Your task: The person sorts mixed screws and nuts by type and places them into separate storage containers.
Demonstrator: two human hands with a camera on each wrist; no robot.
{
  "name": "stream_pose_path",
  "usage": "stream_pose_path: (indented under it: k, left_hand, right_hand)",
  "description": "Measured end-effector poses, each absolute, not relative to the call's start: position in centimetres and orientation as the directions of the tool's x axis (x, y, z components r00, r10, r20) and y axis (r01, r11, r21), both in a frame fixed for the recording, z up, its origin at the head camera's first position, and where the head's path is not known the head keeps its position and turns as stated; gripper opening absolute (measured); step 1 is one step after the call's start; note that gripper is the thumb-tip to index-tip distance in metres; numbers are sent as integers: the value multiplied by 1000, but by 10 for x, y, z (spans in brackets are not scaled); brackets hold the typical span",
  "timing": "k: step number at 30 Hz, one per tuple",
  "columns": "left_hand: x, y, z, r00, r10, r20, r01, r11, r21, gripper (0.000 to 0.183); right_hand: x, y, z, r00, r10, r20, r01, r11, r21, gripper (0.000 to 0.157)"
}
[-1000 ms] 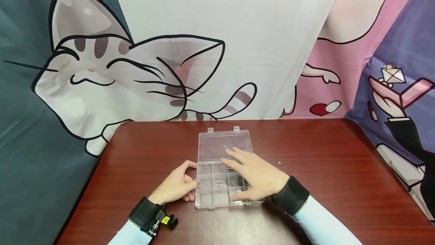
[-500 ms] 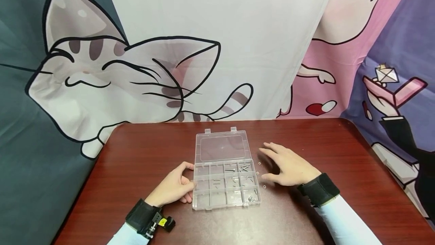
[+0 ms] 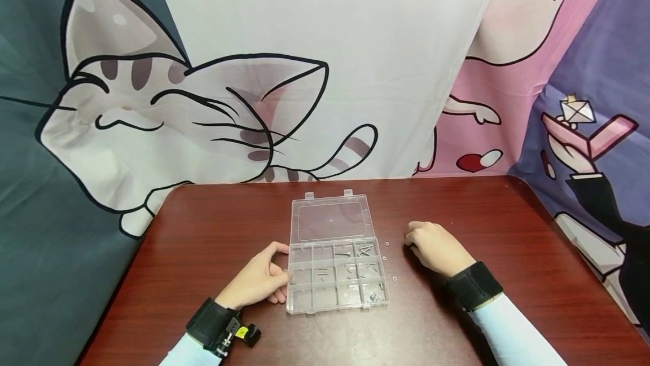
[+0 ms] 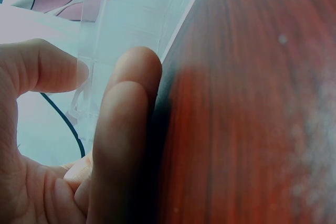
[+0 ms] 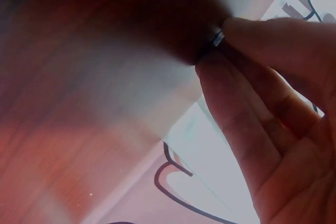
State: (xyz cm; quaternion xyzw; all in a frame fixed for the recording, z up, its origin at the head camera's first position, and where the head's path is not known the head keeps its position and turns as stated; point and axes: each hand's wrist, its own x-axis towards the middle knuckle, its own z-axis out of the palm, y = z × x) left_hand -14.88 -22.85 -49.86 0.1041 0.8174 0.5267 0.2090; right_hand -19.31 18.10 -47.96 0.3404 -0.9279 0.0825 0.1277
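Note:
A clear plastic compartment box (image 3: 332,287) lies on the table with its lid (image 3: 331,220) open flat behind it. Small screws and pins lie in several compartments. My left hand (image 3: 281,269) grips the box's left edge, thumb on the rim and fingers against the side; in the left wrist view the box wall (image 4: 131,24) sits between thumb and fingers. My right hand (image 3: 413,240) rests on the table to the right of the box with its fingers curled. In the right wrist view its fingertips (image 5: 247,30) pinch a small metal washer (image 5: 217,38) against the tabletop.
Three tiny washers (image 3: 384,258) lie loose on the dark red wooden table (image 3: 508,230) between the box and my right hand. A cartoon cat cloth (image 3: 203,106) hangs behind the table. Each wrist carries a black strap.
My right hand left the box's compartments, moved right onto the table and curled its fingers onto a washer. The left hand kept its hold on the box.

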Motion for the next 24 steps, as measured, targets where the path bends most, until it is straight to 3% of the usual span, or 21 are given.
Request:
stream_pose_path:
  k: [8,24]
  left_hand:
    - [-148,-229,-498,-895,380,-234,-55,425,904,56]
    - [-150,-228,-498,-892,385,-237,-51,434,900,55]
  right_hand:
    - [-195,173,-482,-779,-551,299,-590,805,-56,22]
    - [-194,171,-483,-850,-471,235,-512,843,-163,21]
